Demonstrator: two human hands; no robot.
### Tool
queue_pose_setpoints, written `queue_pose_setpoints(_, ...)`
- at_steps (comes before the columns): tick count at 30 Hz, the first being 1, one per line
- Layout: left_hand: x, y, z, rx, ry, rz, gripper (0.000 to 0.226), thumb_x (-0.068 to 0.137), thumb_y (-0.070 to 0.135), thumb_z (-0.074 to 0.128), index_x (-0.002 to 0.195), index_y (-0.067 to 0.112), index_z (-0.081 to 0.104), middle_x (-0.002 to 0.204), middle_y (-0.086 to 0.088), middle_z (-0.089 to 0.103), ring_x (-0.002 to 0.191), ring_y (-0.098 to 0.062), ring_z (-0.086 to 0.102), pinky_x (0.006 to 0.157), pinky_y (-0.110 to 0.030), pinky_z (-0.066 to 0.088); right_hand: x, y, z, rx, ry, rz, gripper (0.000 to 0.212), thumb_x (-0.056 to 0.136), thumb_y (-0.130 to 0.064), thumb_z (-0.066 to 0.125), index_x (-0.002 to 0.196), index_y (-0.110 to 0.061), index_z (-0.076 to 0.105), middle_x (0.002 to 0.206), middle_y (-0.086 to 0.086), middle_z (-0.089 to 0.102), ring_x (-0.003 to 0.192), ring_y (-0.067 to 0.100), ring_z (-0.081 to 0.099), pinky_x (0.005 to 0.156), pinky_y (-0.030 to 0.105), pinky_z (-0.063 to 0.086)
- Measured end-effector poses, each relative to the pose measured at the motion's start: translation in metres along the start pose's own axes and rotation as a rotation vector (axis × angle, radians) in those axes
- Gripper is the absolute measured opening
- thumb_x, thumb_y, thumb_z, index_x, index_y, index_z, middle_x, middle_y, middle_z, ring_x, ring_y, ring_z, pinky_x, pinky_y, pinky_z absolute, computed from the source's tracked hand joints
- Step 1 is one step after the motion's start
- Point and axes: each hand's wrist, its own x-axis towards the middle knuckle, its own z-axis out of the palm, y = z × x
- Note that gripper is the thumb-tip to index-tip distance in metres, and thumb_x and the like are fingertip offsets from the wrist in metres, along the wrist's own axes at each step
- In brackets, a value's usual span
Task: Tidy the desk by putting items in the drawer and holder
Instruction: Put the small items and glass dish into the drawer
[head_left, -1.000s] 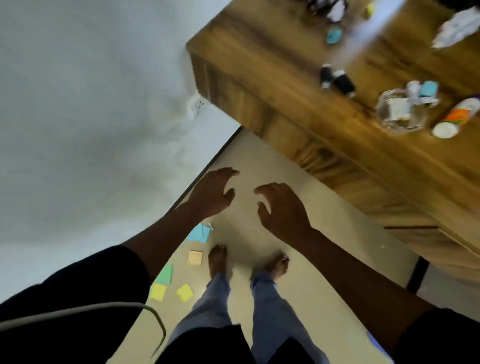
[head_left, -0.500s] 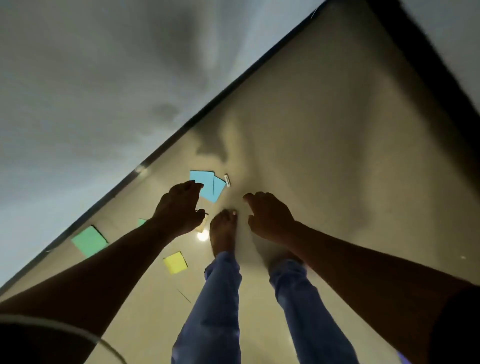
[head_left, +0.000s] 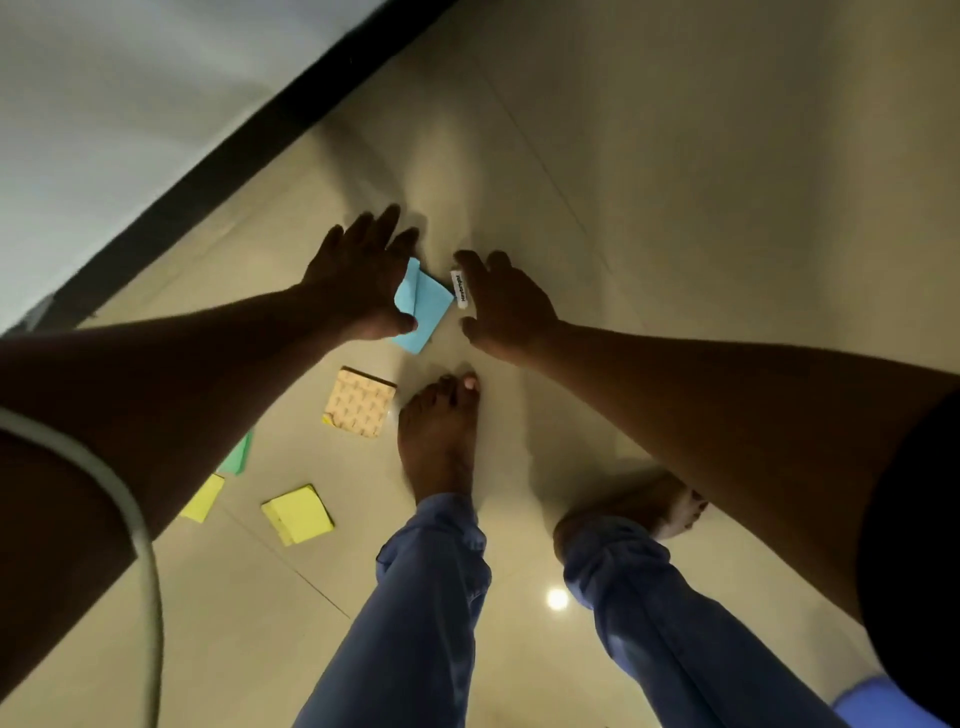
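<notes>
both hands (head_left: 358, 283) (head_left: 506, 306) spread above square blue paper notes (head_left: 423, 306) on glossy tile (head_left: 675, 208).

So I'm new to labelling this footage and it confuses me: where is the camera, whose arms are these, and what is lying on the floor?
The single camera sits on the person's head and looks down, so the arms, jeans and bare feet are the wearer's own. The left hand and right hand reach down toward blue sticky notes on the tiled floor, fingers spread, neither holding anything. A small white labelled item lies between the hands. Nearer the feet lie a patterned orange pad, a green note and yellow notes. No desk or drawer is in view.
</notes>
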Motion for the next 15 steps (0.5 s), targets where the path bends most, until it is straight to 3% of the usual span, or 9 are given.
queue_pose_setpoints(4,0.017,0.000,0.011,0.029,0.032,0.052,0.111,0.076,0.055,0.081,0.158,0.020,0.015,0.169,-0.013,0.007,0.153,-0.039,0.017,0.121,-0.058,0.027,0.013,-0.004,0.022,-0.053,0.046,-0.011,0.083,0.086,-0.026,0.077,0.153,-0.021,0.028,0.141,0.018,0.041,0.114,0.033,0.061,0.087,0.041,0.058)
queue_pose_setpoints(10,0.015,-0.001,0.021,0.026,0.015,0.039,0.116,0.080,0.057,0.076,0.162,0.018,0.003,0.170,-0.013,-0.010,0.156,-0.039,0.000,0.125,-0.056,0.017,0.018,-0.001,0.029,-0.064,0.071,-0.061,0.075,0.096,-0.018,0.067,0.158,-0.017,0.025,0.147,0.020,0.041,0.120,0.034,0.059,0.093,0.039,0.052)
queue_pose_setpoints(15,0.015,0.003,-0.002,-0.046,-0.014,0.017,0.106,0.080,0.052,0.079,0.159,0.017,0.018,0.169,-0.013,0.008,0.154,-0.038,0.017,0.123,-0.053,0.025,0.019,0.000,0.006,0.125,0.063,0.021,0.066,0.092,-0.015,0.066,0.150,-0.017,0.035,0.131,0.014,0.051,0.114,0.033,0.059,0.090,0.039,0.049)
